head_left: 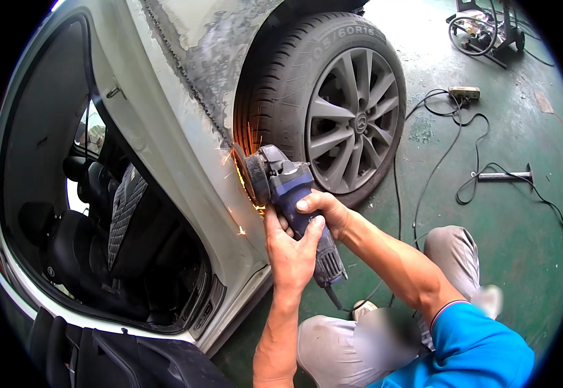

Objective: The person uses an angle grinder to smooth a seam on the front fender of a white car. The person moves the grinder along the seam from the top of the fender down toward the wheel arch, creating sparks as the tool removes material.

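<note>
A blue and black angle grinder (pixel 299 200) is held between my two hands, its disc (pixel 248 176) against the car's pale rear body panel (pixel 207 139) beside the wheel arch. Orange sparks fly up and down from the contact spot. My left hand (pixel 292 249) grips the grinder's body from the left, thumb along its side and fingers partly hidden beneath. Wrapped round the body from the right is my right hand (pixel 328 210), thumb on top. Just beyond the disc stands the car's tyre (pixel 281 97) with a grey spoked wheel (pixel 352 123).
The open door gap (pixel 100 213) shows dark seats on the left. Black cables (pixel 436 168) trail over the green floor (pixel 520 258) to a power strip (pixel 465 92). A metal T-shaped bar (pixel 504 175) lies at right, and a wheeled cart (pixel 488 29) stands far right.
</note>
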Available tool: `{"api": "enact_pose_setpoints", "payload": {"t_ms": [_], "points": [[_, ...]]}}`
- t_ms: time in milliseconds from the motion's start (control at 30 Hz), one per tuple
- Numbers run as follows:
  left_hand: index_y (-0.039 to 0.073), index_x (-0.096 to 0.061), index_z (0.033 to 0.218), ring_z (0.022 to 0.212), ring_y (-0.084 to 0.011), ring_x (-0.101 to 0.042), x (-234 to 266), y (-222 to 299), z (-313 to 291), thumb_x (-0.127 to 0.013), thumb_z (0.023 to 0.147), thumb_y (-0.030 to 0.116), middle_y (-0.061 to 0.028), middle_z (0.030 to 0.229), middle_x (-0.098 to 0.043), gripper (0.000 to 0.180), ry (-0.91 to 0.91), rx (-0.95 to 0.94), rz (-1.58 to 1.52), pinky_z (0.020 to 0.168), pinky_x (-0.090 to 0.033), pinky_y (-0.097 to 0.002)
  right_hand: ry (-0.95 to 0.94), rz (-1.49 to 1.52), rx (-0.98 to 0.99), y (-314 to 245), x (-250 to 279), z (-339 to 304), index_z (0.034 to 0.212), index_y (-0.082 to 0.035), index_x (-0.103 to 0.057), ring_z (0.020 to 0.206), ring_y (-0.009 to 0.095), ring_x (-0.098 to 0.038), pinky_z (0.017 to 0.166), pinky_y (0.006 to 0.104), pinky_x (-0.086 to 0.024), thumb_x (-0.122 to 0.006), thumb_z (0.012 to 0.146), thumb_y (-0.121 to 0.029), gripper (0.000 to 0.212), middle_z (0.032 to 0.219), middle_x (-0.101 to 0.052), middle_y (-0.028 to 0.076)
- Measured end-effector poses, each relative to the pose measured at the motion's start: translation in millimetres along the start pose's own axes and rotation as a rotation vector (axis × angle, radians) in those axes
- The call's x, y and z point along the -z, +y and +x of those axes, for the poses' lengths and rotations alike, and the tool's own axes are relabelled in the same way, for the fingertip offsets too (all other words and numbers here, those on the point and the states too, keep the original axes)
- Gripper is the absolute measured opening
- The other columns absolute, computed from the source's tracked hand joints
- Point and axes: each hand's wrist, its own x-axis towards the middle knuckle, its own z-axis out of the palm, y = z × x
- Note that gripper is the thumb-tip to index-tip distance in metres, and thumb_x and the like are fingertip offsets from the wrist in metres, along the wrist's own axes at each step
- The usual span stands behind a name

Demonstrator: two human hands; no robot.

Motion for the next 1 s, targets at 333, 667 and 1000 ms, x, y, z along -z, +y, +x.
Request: {"api": "enact_pose_setpoints", "payload": {"t_ms": [333,667,1000], "points": [[-0.005,-0.038,0.149,0.11,-0.0184,-0.067,-0.7,0.1,1.8,-0.077,0.091,0.007,-0.0153,0.125,-0.065,0.071,-0.013,0.005,-0.035,0.095,-0.057,-0.0317,0.001,0.026,-0.011,0.5,1.6,2.9,0.118,0.004,-0.063,0.08,0.026,-0.075,0.079,0.0376,-0.064,-0.075,0.083,-0.023,0.046,0.096,-0.074,0.017],[-0.006,-0.034,0.152,0.112,-0.02,-0.067,-3.3,-1.4,-2.1,-0.077,0.091,0.008,-0.0174,0.127,-0.064,0.076,-0.035,0.059,0.025,0.097,-0.057,-0.0326,0.0,0.14,-0.049,7.2,10.2,-3.6,0.113,0.006,-0.065,0.082,0.028,-0.075,0.081,0.0392,-0.065,-0.075,0.082,-0.025,0.045,0.096,-0.074,0.018],[-0.01,-0.025,0.156,0.111,-0.0226,-0.068,1.2,5.3,0.2,-0.079,0.09,0.009,-0.0205,0.126,-0.065,0.088,-0.028,0.041,0.041,0.096,-0.057,-0.0334,-0.001,0.061,-0.014,1.2,-1.9,-0.4,0.11,0.005,-0.066,0.083,0.027,-0.075,0.081,0.0388,-0.064,-0.075,0.082,-0.023,0.041,0.096,-0.074,0.018]]}}
